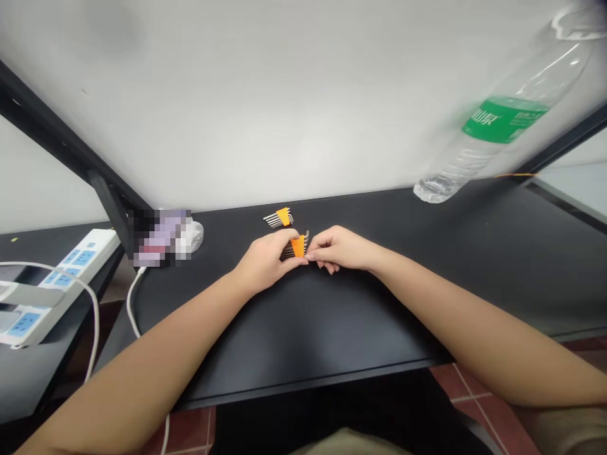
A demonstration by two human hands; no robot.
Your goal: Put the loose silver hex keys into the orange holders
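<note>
My left hand (268,258) is closed round a set of hex keys in an orange holder (298,246), thumb and fingers on opposite edges of it. The bent ends of the keys point to the right, towards my right hand (334,249). Thumb and forefinger of that hand are pinched at the lower bent ends, on what looks like one small hex key, mostly hidden by the fingertips. Just beyond my left hand, a second hex key set (283,217) in an orange holder lies on the black table (322,328), its long ends towards the left.
A large clear bottle (505,120) with a green label stands at the back right by the white wall (303,95). To the left are a blurred-out item (161,240), a white power strip (71,278) and a white cable (130,303). Black frame bars (61,145) slant at the sides.
</note>
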